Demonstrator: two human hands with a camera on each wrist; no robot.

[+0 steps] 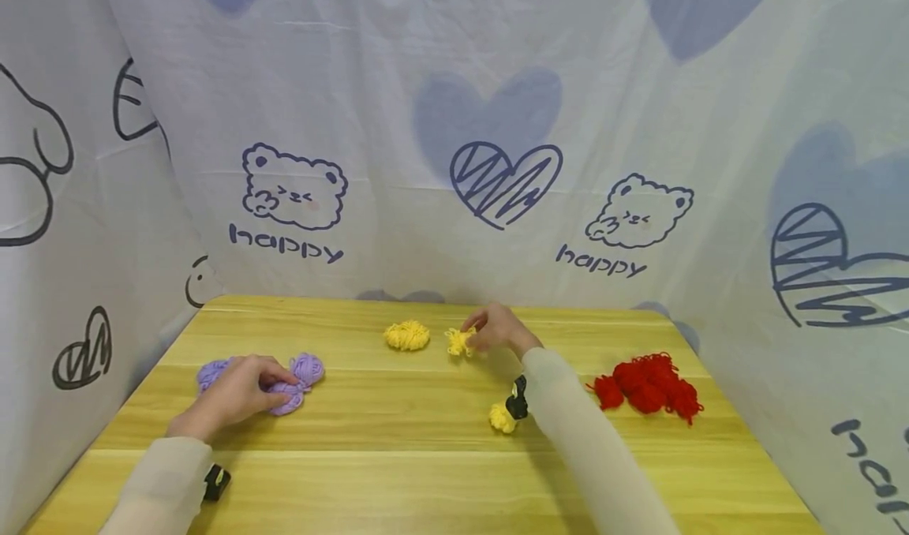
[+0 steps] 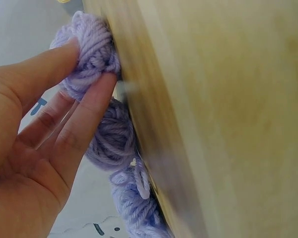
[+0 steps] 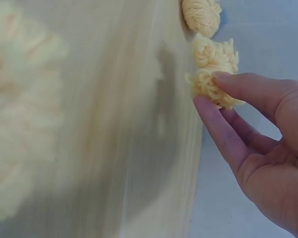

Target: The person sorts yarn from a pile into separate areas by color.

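At the left of the table, my left hand (image 1: 241, 389) pinches a small ball of purple yarn (image 2: 92, 54) between thumb and fingers. More purple yarn balls (image 2: 111, 136) lie beside it, partly behind the hand in the head view. Toward the back middle, my right hand (image 1: 497, 330) holds a little bundle of yellow yarn (image 3: 218, 89) by its looped end, with thumb and fingertips. Left of that bundle sits an oval yellow yarn ball (image 1: 407, 335). Another yellow yarn ball (image 1: 502, 418) lies under the right forearm, close to the black wrist camera.
A heap of red yarn (image 1: 646, 385) lies at the right of the wooden table (image 1: 369, 488). Printed cloth (image 1: 398, 203) with hearts and bears hangs behind the table and along both sides. Each wrist carries a black camera (image 1: 216, 482) below its pale sleeve.
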